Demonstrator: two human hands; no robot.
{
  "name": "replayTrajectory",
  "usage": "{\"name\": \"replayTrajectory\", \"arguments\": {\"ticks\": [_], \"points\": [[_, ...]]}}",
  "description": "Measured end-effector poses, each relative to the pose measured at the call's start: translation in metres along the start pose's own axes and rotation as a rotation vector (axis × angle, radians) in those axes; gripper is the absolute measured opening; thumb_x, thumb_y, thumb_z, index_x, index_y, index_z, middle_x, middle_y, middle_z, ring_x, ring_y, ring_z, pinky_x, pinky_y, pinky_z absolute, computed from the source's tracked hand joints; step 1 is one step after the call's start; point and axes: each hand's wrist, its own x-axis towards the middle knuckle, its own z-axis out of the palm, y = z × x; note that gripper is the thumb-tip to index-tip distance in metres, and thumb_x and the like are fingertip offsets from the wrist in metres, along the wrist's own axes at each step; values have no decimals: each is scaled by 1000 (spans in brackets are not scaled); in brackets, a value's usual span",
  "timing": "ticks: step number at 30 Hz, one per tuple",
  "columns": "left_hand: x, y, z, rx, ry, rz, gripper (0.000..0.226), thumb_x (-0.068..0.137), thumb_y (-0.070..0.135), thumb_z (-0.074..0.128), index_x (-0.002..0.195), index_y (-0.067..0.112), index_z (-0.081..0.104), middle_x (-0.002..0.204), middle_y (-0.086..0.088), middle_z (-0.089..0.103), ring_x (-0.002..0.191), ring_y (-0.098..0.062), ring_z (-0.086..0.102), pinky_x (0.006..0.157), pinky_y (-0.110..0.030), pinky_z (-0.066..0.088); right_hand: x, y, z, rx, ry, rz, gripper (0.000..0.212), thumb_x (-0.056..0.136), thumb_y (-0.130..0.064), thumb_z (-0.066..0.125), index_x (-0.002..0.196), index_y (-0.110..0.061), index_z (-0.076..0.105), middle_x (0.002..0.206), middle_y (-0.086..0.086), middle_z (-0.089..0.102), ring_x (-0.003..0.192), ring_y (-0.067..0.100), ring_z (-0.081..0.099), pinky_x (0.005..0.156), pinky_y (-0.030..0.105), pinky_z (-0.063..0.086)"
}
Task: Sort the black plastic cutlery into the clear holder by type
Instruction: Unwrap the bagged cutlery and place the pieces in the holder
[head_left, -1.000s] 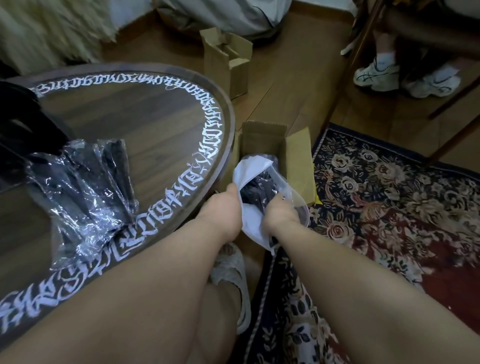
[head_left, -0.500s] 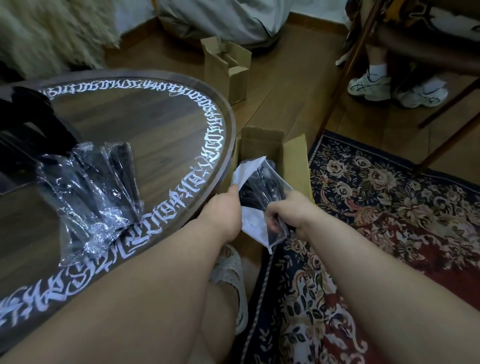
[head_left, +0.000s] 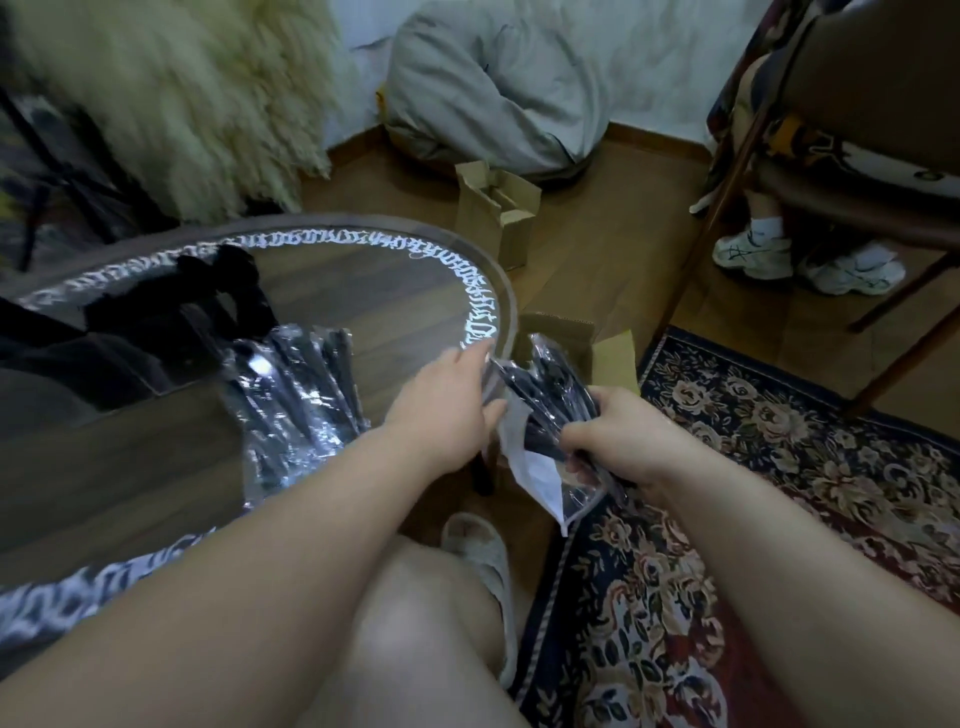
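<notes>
lifting a sealed bag of black cutlery (head_left: 545, 400) up out of the open cardboard box (head_left: 566, 332) that is sitting on the floor just right of the round table (head_left: 363, 291). head view only: a second ago the bag was sitting low in the box mouth with both hands bunched on it; now it is riding clear above the box, near the table's right edge. right hand (head_left: 618, 436) is curling round the lower end of the bag, fingers wrapped on the plastic. left hand (head_left: 441, 400) is loosening, fingers stretching out toward the bag's upper end at the table rim, seeming only to touch it, grip hard to tell through blur. another bag of black cutlery (head_left: 296, 384) is lying on the table, left of the held one, unopened by the look of it. clear holder is not showing anywhere. judging: task is barely starting, still unpacking; bags need setting on the table and opening before any sorting. second cardboard box (head_left: 498, 208) is standing beyond the table's far edge; patterned rug (head_left: 779, 493) is lying right of the table.
</notes>
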Motion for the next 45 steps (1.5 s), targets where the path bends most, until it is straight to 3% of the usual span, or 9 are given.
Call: {"name": "replayTrajectory", "arguments": {"ticks": [11, 14, 17, 22, 29, 33, 38, 42, 45], "points": [[-98, -132, -81, 62, 167, -376, 71, 92, 43, 55, 150, 19, 22, 143, -9, 39, 129, -27, 41, 106, -37, 35, 22, -108, 139, -191, -141, -202, 3, 77, -3, 60, 79, -3, 60, 64, 14, 58, 60, 26, 57, 54, 34, 43], [-114, -158, -86, 1, 203, -472, 70, 92, 43, 55, 149, 20, 23, 145, -8, 39, 131, -26, 41, 107, -39, 36, 32, -129, 181, -300, -196, -241, 26, 76, -17, 69, 95, 1, 63, 85, 16, 69, 75, 30, 66, 70, 40, 57], [-122, -176, -87, -63, 227, -522, 67, 93, 43, 54, 149, 21, 25, 148, -7, 38, 133, -25, 40, 106, -37, 35, 39, -142, 212, -391, -237, -280, 49, 76, -38, 74, 107, -3, 58, 96, 11, 67, 88, 28, 65, 85, 44, 55], [-133, -194, -73, -153, 122, -545, 73, 91, 46, 56, 151, 24, 21, 151, -4, 36, 133, -23, 42, 104, -34, 36, 41, -147, 231, -649, -264, -303, 88, 83, -52, 65, 148, -8, 24, 132, 12, 52, 110, 26, 55, 88, 34, 46], [-124, -202, -61, -139, 4, -539, 83, 86, 50, 62, 151, 21, 21, 152, -6, 30, 123, -23, 50, 101, -34, 40, 56, -124, 229, -803, -251, -381, 70, 85, -35, 68, 145, -23, 35, 123, 6, 57, 76, 18, 62, 74, 32, 53], [-108, -197, -53, -176, 4, -519, 84, 85, 50, 63, 151, 19, 21, 153, -6, 27, 130, -23, 44, 106, -33, 36, 65, -111, 216, -878, -185, -449, 71, 86, -33, 68, 147, -23, 33, 146, 7, 36, 100, 22, 57, 87, 30, 46], [-83, -183, -45, -224, 13, -491, 83, 84, 50, 64, 150, 17, 25, 150, -6, 31, 118, -22, 55, 107, -35, 38, 81, -102, 192, -890, -88, -434, 70, 85, -33, 66, 147, -25, 33, 148, 8, 33, 127, 29, 44, 101, 36, 41], [-78, -183, -48, -205, 52, -501, 79, 87, 47, 63, 149, 16, 27, 151, -6, 32, 124, -21, 50, 109, -31, 33, 83, -103, 190, -830, 20, -505, 57, 85, -42, 64, 135, -22, 46, 130, 4, 46, 115, 25, 50, 96, 36, 45], [-84, -189, -52, -168, 86, -513, 74, 89, 44, 61, 149, 17, 28, 151, -6, 33, 134, -20, 39, 110, -30, 29, 78, -108, 201, -843, 40, -522, 39, 83, -54, 61, 104, -20, 59, 99, -3, 57, 90, 19, 58, 76, 33, 49]]}}
